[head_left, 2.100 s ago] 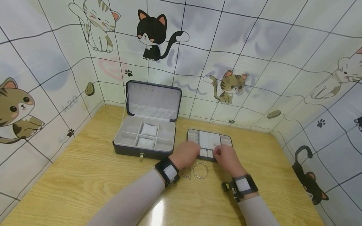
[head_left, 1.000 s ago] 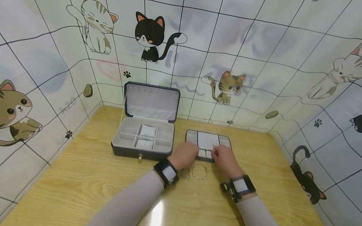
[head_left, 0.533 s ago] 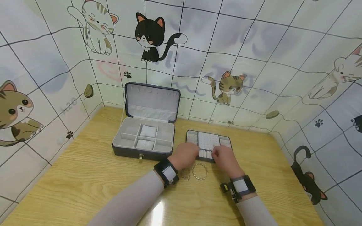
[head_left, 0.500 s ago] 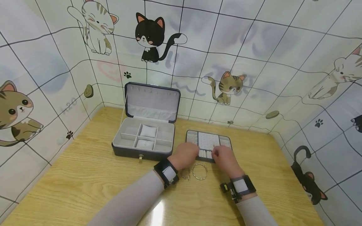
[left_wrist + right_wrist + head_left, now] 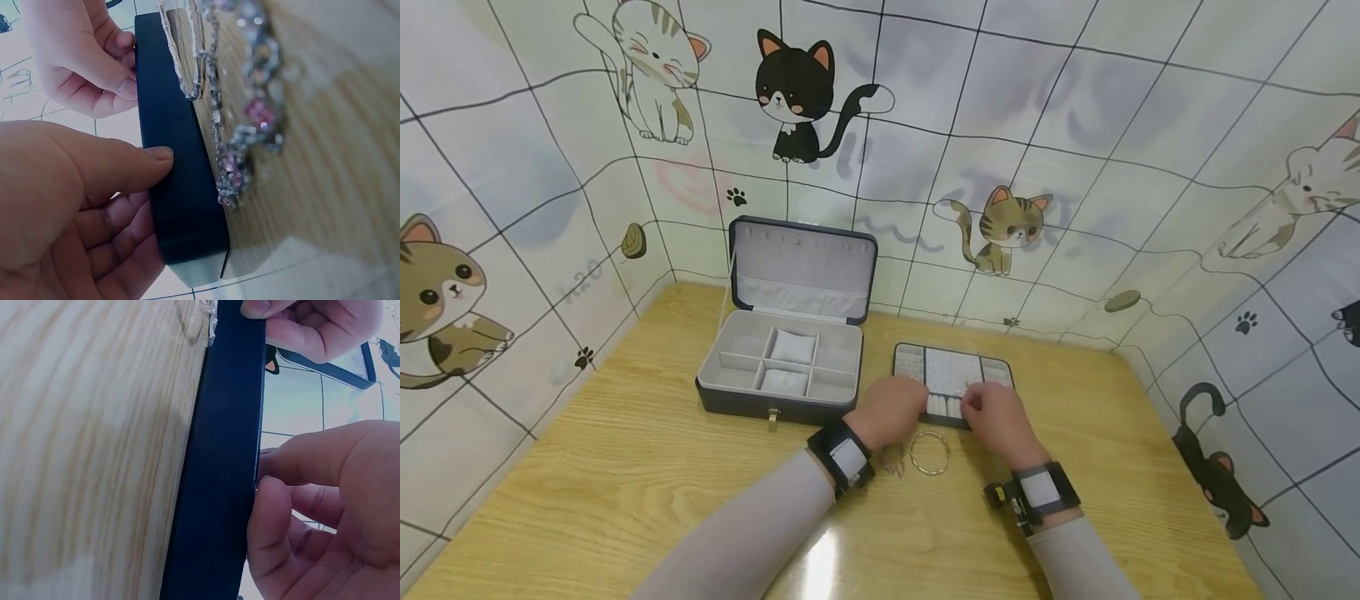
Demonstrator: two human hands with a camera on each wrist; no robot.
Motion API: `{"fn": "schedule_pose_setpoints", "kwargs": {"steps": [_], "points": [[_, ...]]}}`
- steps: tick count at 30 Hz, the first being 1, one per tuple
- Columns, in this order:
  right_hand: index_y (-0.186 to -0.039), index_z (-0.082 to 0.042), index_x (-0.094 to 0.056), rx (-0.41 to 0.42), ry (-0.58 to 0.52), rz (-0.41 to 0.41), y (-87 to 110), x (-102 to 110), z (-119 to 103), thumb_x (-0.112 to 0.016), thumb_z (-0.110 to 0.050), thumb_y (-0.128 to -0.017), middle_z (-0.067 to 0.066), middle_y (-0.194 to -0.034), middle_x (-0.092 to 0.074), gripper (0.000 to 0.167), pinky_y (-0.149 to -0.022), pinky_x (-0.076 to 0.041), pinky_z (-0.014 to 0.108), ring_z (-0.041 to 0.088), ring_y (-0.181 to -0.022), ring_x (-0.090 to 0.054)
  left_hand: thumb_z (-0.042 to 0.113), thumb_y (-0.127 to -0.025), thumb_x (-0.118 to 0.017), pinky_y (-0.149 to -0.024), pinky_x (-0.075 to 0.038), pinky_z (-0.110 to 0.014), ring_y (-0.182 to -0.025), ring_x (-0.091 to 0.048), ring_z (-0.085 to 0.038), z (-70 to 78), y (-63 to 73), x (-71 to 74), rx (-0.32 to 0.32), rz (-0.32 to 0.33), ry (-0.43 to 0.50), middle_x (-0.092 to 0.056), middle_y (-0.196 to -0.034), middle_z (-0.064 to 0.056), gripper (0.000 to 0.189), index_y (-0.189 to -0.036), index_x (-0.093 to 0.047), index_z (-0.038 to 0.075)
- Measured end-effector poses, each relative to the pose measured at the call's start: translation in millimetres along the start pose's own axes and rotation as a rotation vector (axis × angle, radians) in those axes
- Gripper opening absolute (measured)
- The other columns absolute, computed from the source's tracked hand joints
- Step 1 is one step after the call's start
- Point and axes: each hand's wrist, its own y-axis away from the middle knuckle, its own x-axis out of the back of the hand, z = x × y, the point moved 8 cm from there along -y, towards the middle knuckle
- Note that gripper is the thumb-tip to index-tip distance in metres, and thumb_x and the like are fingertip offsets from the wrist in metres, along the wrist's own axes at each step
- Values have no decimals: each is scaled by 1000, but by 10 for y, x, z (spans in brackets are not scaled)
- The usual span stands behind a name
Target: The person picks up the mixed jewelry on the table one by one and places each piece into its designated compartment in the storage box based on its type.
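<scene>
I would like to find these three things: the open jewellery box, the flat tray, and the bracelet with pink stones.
Open jewellery box (image 5: 808, 412): head view, on the dark front wall.
Flat tray (image 5: 952, 367): head view, on its white middle panel.
Bracelet with pink stones (image 5: 259, 113): left wrist view, on one pink stone.

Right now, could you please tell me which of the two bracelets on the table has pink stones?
The silver chain bracelet, lying nearer the left hand, has pink stones; the other bracelet, a round hoop, shows none.
</scene>
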Motion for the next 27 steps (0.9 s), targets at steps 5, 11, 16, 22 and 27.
{"fn": "schedule_pose_setpoints", "kwargs": {"steps": [5, 11, 16, 22, 27], "points": [[-82, -12, -72, -22, -8, -5, -4, 4, 4, -71, -12, -93, 3, -83, -71, 11, -67, -48, 31, 18, -75, -59, 14, -94, -71, -65, -51, -30, -75, -62, -13, -2, -3, 2, -8, 4, -5, -72, -84, 4, 8, -88, -72, 19], [-82, -13, -71, -6, -21, -9, 11, 9, -41, -71, -13, -92, 2, -80, -69, 10, -64, -48, 31, 18, -72, -58, 14, -94, -71, -68, -53, -30, -78, -64, -14, -9, -10, -15, -11, 1, -11, -74, -87, 4, 6, -91, -74, 19], [-82, -14, -70, -12, -27, -12, 19, 8, -52, -72, -14, -92, 1, -80, -69, 10, -66, -48, 31, 17, -72, -58, 13, -94, -72, -68, -53, -29, -78, -64, -13, -11, -10, -35, -12, -2, -9, -74, -87, 4, 7, -91, -74, 19], [-84, -14, -71, 7, -48, -15, 31, 28, -100, -73, -14, -94, 0, -79, -68, 10, -66, -49, 30, 17, -72, -58, 13, -93, -73, -68, -53, -29, -78, -63, -13, -18, -14, -40, -19, 7, -21, -74, -87, 4, 7, -91, -75, 19], [-86, -15, -73, 35, -65, -9, 47, 40, -138, -75, -13, -93, -1, -81, -70, 8, -68, -50, 30, 16, -74, -59, 13, -93, -72, -66, -53, -29, -78, -65, -13, -19, -13, -34, -24, 16, -23, -74, -86, 4, 7, -90, -74, 19]]}}
